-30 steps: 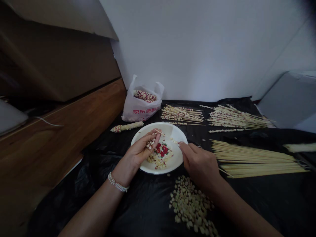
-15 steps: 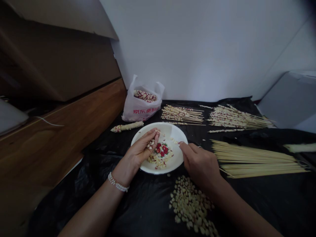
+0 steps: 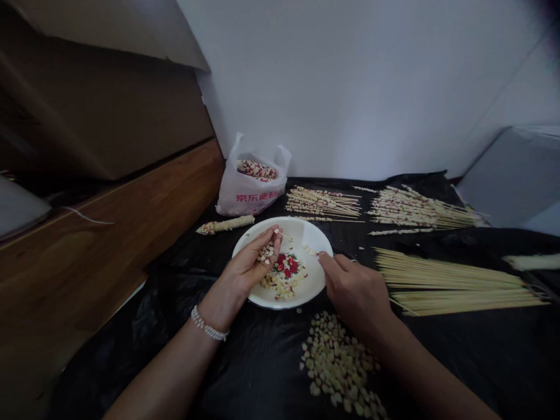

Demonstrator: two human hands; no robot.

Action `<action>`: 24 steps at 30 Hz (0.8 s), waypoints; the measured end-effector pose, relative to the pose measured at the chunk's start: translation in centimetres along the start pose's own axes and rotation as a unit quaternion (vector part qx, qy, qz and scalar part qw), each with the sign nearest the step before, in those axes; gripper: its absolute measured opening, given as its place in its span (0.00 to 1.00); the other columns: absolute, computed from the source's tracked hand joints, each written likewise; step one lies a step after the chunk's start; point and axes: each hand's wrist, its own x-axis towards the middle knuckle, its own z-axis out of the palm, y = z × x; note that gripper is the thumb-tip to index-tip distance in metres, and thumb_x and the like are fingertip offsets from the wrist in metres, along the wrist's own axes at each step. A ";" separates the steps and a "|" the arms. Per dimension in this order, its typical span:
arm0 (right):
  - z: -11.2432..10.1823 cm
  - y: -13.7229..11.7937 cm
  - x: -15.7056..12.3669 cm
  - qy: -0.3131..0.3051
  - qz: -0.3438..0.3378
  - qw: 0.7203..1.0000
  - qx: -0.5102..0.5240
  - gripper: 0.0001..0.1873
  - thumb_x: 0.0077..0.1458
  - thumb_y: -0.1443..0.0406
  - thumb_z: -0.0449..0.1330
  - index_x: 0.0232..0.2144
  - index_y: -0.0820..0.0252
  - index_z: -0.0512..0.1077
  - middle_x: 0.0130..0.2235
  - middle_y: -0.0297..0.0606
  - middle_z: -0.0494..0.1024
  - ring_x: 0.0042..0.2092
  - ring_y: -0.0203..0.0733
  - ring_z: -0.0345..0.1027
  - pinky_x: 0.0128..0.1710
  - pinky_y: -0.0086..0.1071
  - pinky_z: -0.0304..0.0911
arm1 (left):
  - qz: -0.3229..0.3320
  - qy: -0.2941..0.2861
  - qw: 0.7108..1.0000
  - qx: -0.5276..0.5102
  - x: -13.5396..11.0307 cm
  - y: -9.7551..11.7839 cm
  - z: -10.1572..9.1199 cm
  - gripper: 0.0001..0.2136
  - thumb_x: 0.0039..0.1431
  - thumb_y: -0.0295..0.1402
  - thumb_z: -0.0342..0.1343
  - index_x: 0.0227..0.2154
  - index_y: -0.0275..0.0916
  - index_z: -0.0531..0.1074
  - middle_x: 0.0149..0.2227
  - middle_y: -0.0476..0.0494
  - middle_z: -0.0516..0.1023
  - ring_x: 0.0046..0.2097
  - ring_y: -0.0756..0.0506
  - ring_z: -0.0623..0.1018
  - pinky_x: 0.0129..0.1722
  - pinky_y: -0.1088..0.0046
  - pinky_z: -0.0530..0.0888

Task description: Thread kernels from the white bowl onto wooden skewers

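A white plate [image 3: 311, 233] with a red flower pattern holds loose corn kernels [image 3: 280, 281]. My left hand [image 3: 249, 265] hovers over the plate's left side, palm up and fingers curled around a handful of kernels, with a thin skewer tip between thumb and fingertips. My right hand [image 3: 354, 289] rests at the plate's right rim, fingers drawn together; what they pinch is too small to name. A pile of kernels [image 3: 339, 364] lies on the black sheet just below my right wrist.
Bare bamboo skewers [image 3: 455, 281] lie right of the plate. Threaded skewers [image 3: 321, 202] and another batch [image 3: 415, 213] lie behind. A white plastic bag [image 3: 254, 186] with corn and a stripped cob [image 3: 225, 224] sit at back left. A wooden ledge [image 3: 109, 233] borders the left.
My left fingers have curled slightly tighter round the kernels and the skewer tip sticks out less. My right hand has stayed at the plate's rim.
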 end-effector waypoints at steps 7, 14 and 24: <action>0.2 0.0 -0.1 0.013 -0.003 1.000 0.014 0.11 0.58 0.68 0.55 0.41 0.60 0.75 0.25 0.31 0.72 0.24 0.34 0.62 0.24 0.31 0.45 | 0.023 0.007 1.000 0.003 -0.2 0.0 0.0 0.22 0.56 0.16 0.52 0.51 0.41 0.71 0.39 0.46 0.80 0.37 0.51 0.80 0.36 0.81 0.76; 0.1 0.0 -0.1 0.004 -0.009 1.000 0.025 0.13 0.58 0.69 0.54 0.43 0.61 0.75 0.26 0.32 0.73 0.25 0.33 0.62 0.25 0.30 0.46 | 0.027 0.004 0.998 0.048 0.3 0.1 -0.5 0.20 0.55 0.22 0.58 0.50 0.43 0.72 0.41 0.45 0.80 0.44 0.45 0.78 0.38 0.74 0.77; 0.1 -0.2 -0.1 0.009 -0.011 0.999 0.034 0.12 0.57 0.69 0.55 0.42 0.60 0.75 0.26 0.31 0.73 0.24 0.34 0.64 0.25 0.31 0.47 | 0.025 -0.004 0.998 0.054 0.0 0.1 -0.5 0.17 0.57 0.24 0.55 0.50 0.40 0.73 0.40 0.43 0.79 0.41 0.46 0.78 0.34 0.74 0.77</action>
